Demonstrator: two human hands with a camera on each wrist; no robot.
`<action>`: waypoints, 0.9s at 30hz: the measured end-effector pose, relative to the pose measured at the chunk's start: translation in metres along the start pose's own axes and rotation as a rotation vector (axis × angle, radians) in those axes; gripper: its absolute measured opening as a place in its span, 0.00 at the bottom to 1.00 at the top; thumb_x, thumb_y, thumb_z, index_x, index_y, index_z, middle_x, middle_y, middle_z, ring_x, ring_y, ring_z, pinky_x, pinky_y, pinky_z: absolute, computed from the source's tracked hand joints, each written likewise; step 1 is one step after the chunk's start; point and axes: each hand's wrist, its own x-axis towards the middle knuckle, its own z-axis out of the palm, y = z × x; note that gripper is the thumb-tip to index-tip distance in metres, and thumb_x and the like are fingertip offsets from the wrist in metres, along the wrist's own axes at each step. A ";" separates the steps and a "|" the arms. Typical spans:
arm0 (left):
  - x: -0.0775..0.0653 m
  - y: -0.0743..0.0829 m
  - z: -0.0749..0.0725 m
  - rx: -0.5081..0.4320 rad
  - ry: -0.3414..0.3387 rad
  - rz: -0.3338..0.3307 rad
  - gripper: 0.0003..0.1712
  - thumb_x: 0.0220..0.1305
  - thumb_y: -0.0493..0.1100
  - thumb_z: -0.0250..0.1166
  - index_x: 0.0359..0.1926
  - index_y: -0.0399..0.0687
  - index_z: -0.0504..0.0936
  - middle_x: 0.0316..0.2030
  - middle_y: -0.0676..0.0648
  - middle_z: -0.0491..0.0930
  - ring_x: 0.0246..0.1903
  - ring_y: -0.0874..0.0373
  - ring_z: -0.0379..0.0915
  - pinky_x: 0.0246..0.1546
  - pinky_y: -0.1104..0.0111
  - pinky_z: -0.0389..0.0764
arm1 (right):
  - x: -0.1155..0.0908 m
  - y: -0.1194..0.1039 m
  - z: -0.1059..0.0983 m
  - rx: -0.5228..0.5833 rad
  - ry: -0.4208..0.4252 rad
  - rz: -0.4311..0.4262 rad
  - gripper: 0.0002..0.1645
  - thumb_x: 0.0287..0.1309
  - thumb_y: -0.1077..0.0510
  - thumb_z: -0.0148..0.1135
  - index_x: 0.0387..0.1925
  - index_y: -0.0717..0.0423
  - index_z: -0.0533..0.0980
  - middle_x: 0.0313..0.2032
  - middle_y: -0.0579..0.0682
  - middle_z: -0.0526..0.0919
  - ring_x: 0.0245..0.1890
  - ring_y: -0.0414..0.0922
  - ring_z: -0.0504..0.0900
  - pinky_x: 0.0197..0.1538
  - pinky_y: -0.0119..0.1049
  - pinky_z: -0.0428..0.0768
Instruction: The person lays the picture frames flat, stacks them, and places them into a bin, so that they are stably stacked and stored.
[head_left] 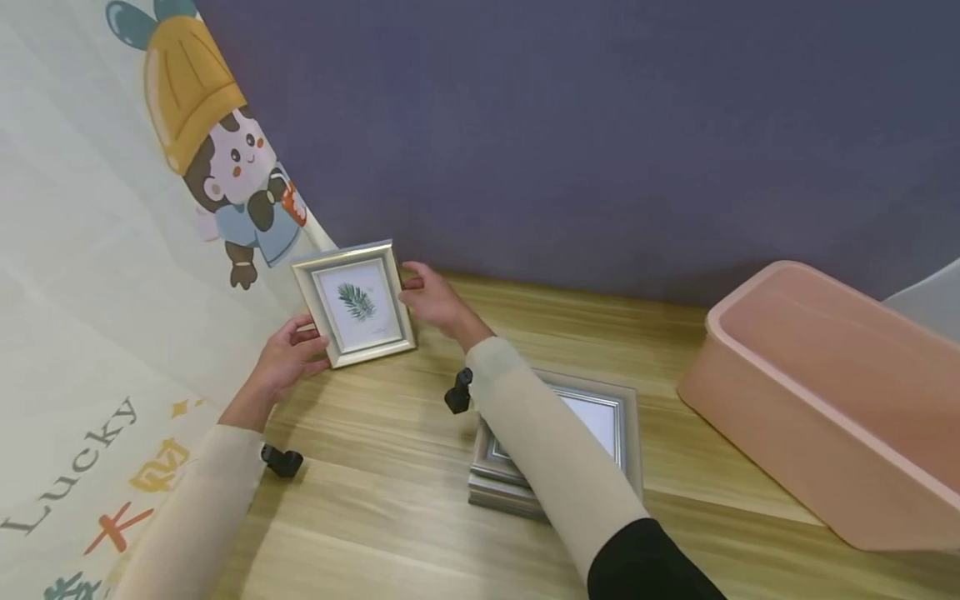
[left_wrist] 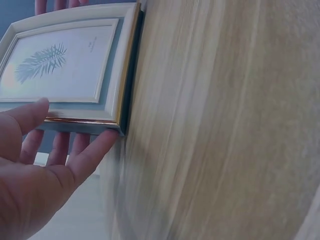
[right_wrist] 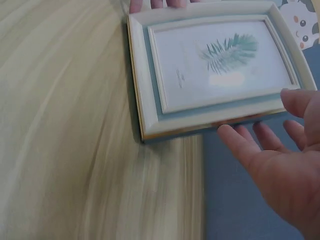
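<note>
A picture frame (head_left: 358, 304) with a pale gold border and a green leaf print stands near upright on the wooden surface, in the corner by the two walls. My left hand (head_left: 291, 358) holds its lower left side; in the left wrist view the thumb lies at the front edge and the fingers (left_wrist: 95, 152) reach the side and back. On the opposite side, higher up, my right hand (head_left: 438, 304) grips the edge, its thumb at the front in the right wrist view and its fingers (right_wrist: 240, 142) along the side and behind.
Several stacked silver-grey frames (head_left: 630, 425) lie under my right forearm, partly hidden by the sleeve. A pink plastic bin (head_left: 757, 450) stands at the right. Behind is a dark blue wall (head_left: 585, 142); a white printed sheet (head_left: 82, 208) with a cartoon figure covers the left side.
</note>
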 end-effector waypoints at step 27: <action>-0.016 0.023 0.010 -0.010 0.004 0.103 0.18 0.72 0.34 0.62 0.57 0.57 0.71 0.44 0.53 0.74 0.40 0.65 0.80 0.41 0.63 0.90 | -0.003 -0.004 0.005 0.001 0.273 -0.057 0.23 0.67 0.64 0.62 0.62 0.49 0.77 0.46 0.55 0.82 0.43 0.49 0.83 0.40 0.46 0.90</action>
